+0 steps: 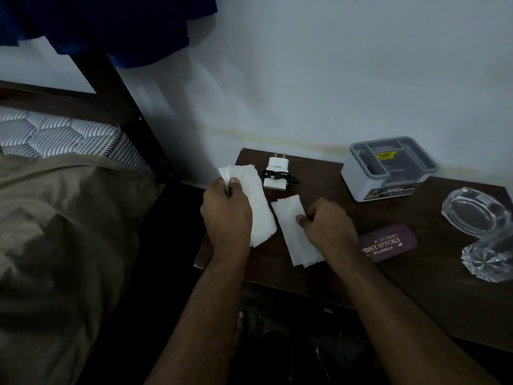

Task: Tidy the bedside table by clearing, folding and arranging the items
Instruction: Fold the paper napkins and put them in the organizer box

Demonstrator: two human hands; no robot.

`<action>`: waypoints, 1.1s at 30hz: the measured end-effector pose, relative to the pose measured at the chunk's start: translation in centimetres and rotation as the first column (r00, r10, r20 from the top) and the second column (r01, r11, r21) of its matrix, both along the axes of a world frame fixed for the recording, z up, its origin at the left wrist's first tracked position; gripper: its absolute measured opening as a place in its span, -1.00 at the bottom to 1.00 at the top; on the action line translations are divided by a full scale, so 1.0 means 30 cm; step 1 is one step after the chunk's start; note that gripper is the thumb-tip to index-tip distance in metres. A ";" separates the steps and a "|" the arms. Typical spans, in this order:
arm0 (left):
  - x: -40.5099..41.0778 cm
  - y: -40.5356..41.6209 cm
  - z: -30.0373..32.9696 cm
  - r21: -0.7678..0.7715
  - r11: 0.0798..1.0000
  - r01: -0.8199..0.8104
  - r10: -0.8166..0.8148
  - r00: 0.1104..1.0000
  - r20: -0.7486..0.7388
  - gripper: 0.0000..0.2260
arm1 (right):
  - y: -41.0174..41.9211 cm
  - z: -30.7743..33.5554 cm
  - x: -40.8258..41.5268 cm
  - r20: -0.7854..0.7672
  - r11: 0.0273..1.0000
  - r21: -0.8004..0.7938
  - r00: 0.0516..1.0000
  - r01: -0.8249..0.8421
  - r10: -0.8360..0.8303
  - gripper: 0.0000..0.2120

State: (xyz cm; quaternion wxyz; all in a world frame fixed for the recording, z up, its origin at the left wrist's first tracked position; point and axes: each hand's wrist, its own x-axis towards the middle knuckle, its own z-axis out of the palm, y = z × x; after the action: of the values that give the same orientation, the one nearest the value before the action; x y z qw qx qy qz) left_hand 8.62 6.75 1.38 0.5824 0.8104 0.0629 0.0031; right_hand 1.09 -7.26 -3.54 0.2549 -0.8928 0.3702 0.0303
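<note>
The left hand has its grip closed on a folded white tissue, thumb pressed on top near the far end and fingers curled beneath, so the tissue sits at the left edge of the dark wooden tabletop, its far end sticking out past the thumb. The right hand has a narrow grip too, thumb and curled fingers pinching the right edge of a second folded tissue, which lies flat on the tabletop just beside the first, the two strips nearly parallel and slightly apart.

Just beyond the tissues lies a white charger plug with a black cable wound round it, prongs pointing toward the wall. To the right of the right hand, touching or nearly touching its wrist, lies a maroon spectacle case printed with gold lettering. Further back against the wall stands a grey plastic box with a yellow label under its lid. At the right end of the tabletop rests a clear glass ashtray, and near it a second cut-glass piece.

Left of the tabletop is a bed with an olive sheet and a striped mattress.
</note>
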 end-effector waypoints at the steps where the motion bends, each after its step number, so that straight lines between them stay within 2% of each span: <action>1: 0.004 0.000 -0.001 -0.004 1.000 0.000 -0.001 1.000 -0.015 -0.75 | -0.001 -0.001 0.003 -0.009 1.000 -0.002 1.000 -0.002 0.002 -0.71; 6: 0.006 0.000 -0.002 -0.017 1.000 0.010 -0.011 0.998 -0.058 -0.77 | 0.004 -0.010 0.014 0.013 1.000 0.019 1.000 -0.005 0.005 -0.82; 9: 0.010 0.005 -0.005 -0.027 1.000 -0.001 -0.002 0.997 -0.083 -0.75 | -0.004 0.012 0.015 0.200 0.996 0.086 0.980 0.002 -0.019 -0.89; 12: 0.009 0.005 -0.010 -0.051 0.999 -0.014 0.008 0.993 -0.115 -0.68 | -0.005 0.044 0.012 0.400 0.989 0.145 0.914 0.005 -0.063 -0.93; 15: -0.002 -0.004 -0.014 -0.069 0.998 0.000 -0.011 0.989 -0.148 -0.73 | 0.004 0.057 0.009 0.516 0.987 0.157 0.851 0.021 -0.101 -0.88; 17: -0.014 -0.013 -0.016 -0.063 0.998 0.033 -0.044 0.983 -0.176 -0.82 | 0.017 0.074 0.006 0.571 0.992 0.123 0.814 0.039 -0.103 -0.81; 19: -0.027 -0.022 -0.019 -0.052 0.997 0.063 -0.072 0.977 -0.202 -0.79 | 0.038 0.104 0.003 0.607 0.998 0.060 0.792 0.038 -0.066 -0.72; 24: -0.044 -0.041 -0.028 0.017 0.993 0.120 -0.116 0.979 -0.169 -0.76 | 0.101 0.148 -0.002 0.527 0.986 -0.155 0.839 -0.067 0.139 -0.61; 33: -0.065 -0.056 -0.020 0.079 0.973 0.215 -0.204 0.971 -0.127 -0.79 | 0.159 0.171 0.002 0.286 0.929 -0.288 0.905 -0.232 0.314 -0.52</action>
State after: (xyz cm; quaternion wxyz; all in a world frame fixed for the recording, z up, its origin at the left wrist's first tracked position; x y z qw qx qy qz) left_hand 6.67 5.08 0.80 0.5366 0.8374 0.0112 -0.1034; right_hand 1.15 -2.48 1.60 0.1924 -0.9533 0.1940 -0.1289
